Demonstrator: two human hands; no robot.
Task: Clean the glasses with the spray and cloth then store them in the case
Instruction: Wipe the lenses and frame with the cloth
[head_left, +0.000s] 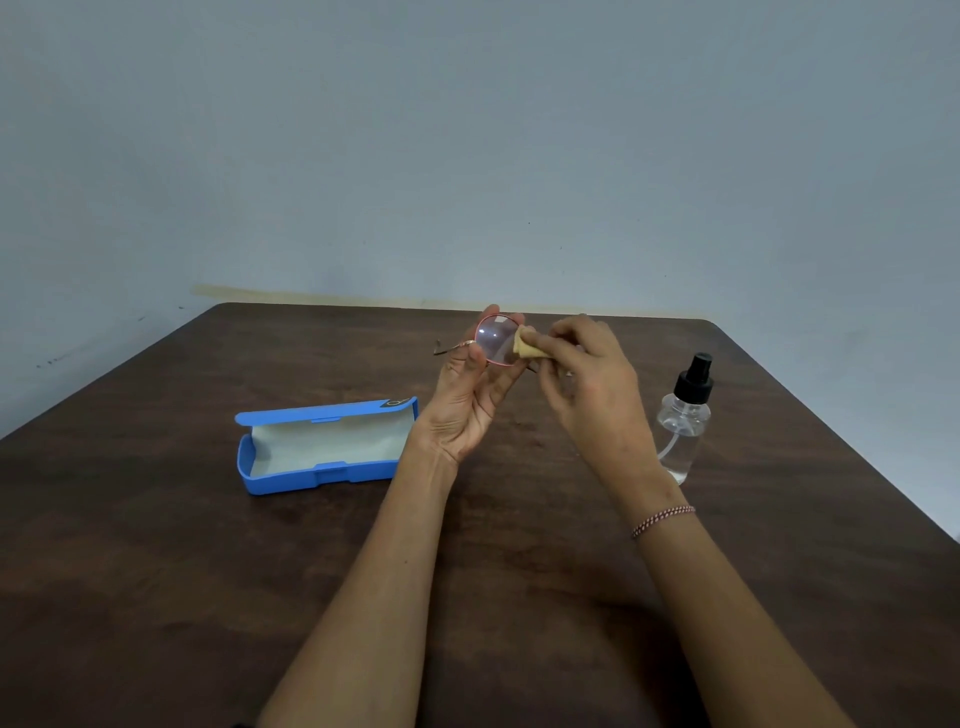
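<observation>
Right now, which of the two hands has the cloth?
The right hand, the one with the beaded wristband, pinches the tan cloth against a lens of the glasses; the left hand grips only their frame.

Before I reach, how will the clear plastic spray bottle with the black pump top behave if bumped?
The clear plastic spray bottle stands upright, tall and narrow, so it probably tips easily. Its round body would likely roll once down. Smooth walls may feel slippery.

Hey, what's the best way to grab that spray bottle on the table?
Grip the spray bottle round its clear round body, just under the black pump head, coming from its left, nearest the right hand. It stands upright on the table, so a sideways wrap keeps it level.
</observation>
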